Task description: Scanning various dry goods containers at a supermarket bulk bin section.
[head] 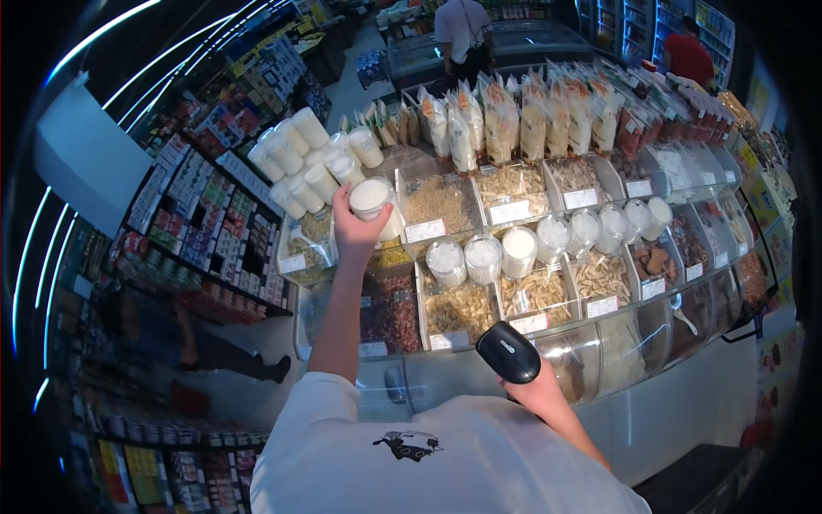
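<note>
My left hand (360, 226) is closed around a clear-lidded jar of white contents (372, 194), at the near edge of a group of similar jars (307, 157). In my right hand (538, 387) is a black handheld barcode scanner (508, 352), held low before my body; its grip is mostly hidden. Several more white-filled jars (519, 251) stand in a row across the dry-goods bins, to the right of my left hand. Below that row, bins hold pale dried slices (462, 310) and dark red dried pieces (397, 302).
Upright plastic bags of dry goods (501, 125) line the counter's back. Clear bin fronts (578, 360) curve along its near side. A person in dark clothes (212, 337) is at the left, near packed shelves (212, 218). Two other people are beyond the counter.
</note>
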Demonstrator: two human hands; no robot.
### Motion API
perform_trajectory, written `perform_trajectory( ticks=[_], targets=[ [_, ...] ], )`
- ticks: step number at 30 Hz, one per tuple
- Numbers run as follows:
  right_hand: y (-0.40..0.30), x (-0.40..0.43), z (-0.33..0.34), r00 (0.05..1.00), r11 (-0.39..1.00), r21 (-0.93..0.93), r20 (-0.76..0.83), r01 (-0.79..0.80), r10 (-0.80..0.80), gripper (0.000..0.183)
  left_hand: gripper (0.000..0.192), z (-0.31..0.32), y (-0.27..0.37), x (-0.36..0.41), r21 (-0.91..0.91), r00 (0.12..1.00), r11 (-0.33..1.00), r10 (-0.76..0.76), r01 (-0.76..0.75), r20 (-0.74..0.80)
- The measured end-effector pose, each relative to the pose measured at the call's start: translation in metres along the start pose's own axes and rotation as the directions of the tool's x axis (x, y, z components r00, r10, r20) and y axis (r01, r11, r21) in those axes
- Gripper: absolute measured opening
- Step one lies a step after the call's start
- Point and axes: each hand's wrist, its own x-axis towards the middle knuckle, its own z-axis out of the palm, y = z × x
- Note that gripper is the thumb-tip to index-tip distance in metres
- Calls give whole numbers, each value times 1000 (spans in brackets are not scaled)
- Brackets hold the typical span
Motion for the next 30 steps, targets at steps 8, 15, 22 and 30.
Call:
perform_trajectory(
  ticks=[8, 15, 22, 30],
  targets=[
    [15, 24, -12, 997, 997, 72, -67, 30, -25, 33, 90, 31, -48, 87, 348, 997, 935, -74, 68, 2],
    [34, 35, -21, 992, 984, 167, -99, -58, 75, 34, 87, 48, -52, 131, 752, 959, 599, 125, -277, 254],
    [38, 35, -15, 981, 990, 140, -186, -27, 53, 31, 75, 44, -95, 143, 845, 956, 447, 129, -295, 265],
    [29, 41, -10, 956, 964, 92, -131, -250, 260, 28, 46, 42, -92, 135, 884, 928, 287, 163, -369, 334]
  ],
)
